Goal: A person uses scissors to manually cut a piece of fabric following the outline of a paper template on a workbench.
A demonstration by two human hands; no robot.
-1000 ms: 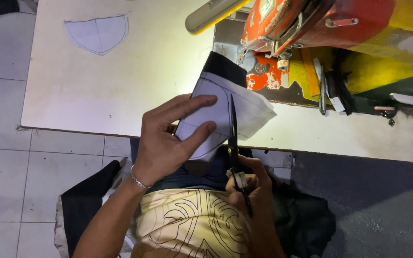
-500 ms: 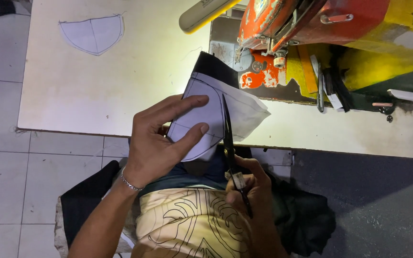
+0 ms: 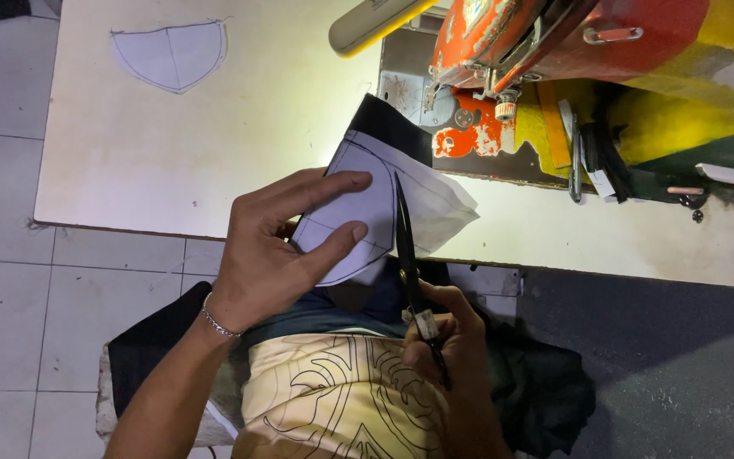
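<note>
My left hand (image 3: 278, 246) grips a white piece of fabric (image 3: 439, 204) marked with a curved pencil outline, thumb and fingers spread over it, with a dark layer (image 3: 388, 119) behind. My right hand (image 3: 448, 348) is closed around the handles of black scissors (image 3: 405, 238), whose blades point away from me and lie across the white piece along the drawn line. Both hands work over the near edge of the white table (image 3: 129, 161), above my lap.
A cut white curved piece (image 3: 172, 55) lies at the table's far left. An orange and yellow sewing machine (image 3: 571, 51) stands at the right, with a cream lamp head (image 3: 367, 25) beside it. Dark cloth (image 3: 545, 391) hangs by my lap over the tiled floor (image 3: 10, 323).
The scissors have advanced a little further along the white piece. My left hand keeps its grip, shifted slightly with the fabric.
</note>
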